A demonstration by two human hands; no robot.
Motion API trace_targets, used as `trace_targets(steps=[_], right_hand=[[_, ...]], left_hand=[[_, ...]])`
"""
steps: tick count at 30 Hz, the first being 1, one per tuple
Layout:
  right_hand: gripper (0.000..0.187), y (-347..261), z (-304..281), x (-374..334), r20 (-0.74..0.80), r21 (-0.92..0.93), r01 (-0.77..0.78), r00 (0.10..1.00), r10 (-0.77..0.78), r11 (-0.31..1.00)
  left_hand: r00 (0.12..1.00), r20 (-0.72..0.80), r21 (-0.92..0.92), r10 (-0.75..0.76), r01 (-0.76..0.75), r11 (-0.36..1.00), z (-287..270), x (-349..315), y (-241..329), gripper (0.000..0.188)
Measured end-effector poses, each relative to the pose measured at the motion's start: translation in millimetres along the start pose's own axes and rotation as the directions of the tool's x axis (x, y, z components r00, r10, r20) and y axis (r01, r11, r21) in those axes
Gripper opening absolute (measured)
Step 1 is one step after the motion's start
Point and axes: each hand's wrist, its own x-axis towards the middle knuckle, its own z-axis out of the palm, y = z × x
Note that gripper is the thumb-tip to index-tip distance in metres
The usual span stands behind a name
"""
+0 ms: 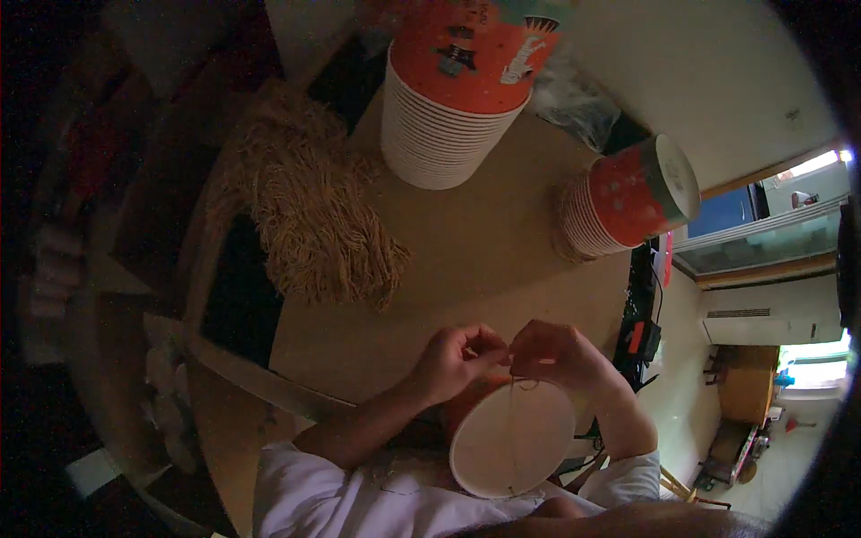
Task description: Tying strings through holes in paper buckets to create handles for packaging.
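Against my lap leans a paper bucket (511, 439) with an orange side and a round white face turned up toward me. A thin string (512, 421) runs across that face from rim to rim, with a small loop at the upper edge. Just above this edge, my left hand (460, 360) and my right hand (554, 355) meet with fingertips pinched together. The string appears to lead up into their fingers, though the pinched end is too small to make out clearly.
A brown cardboard sheet (466, 278) covers the table. On it lie a heap of brown strings (314, 206) at left, a tall stack of orange and white paper buckets (457, 99) at the back, and a shorter stack (628, 197) at right. Clear plastic wrap (574, 103) sits behind.
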Motion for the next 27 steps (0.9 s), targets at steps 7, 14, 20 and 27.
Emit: trace_targets(steps=[7,14,20,27], right_hand=[[0.021,14.1,1.1,6.6,-0.132,-0.057,0.275,0.951,-0.281,0.96],[0.028,13.2,5.4,5.3,-0.203,-0.018,0.252,0.947,-0.251,0.967],[0.027,8.7,7.2,0.1,-0.228,0.052,0.194,0.957,-0.177,0.98],[0.028,16.8,7.7,0.5,-0.276,0.017,0.322,0.911,-0.305,0.947]], left_hand=[[0.983,0.182,0.194,-0.011,-0.025,0.981,-0.3,2.8,2.9,0.015],[0.982,0.171,-0.049,-0.074,0.083,0.995,2.6,3.5,-6.0,0.019],[0.969,0.188,-0.044,-0.162,0.173,0.984,2.8,2.8,-2.4,0.02],[0.95,0.208,-0.065,-0.235,0.253,0.965,7.1,3.2,6.8,0.019]])
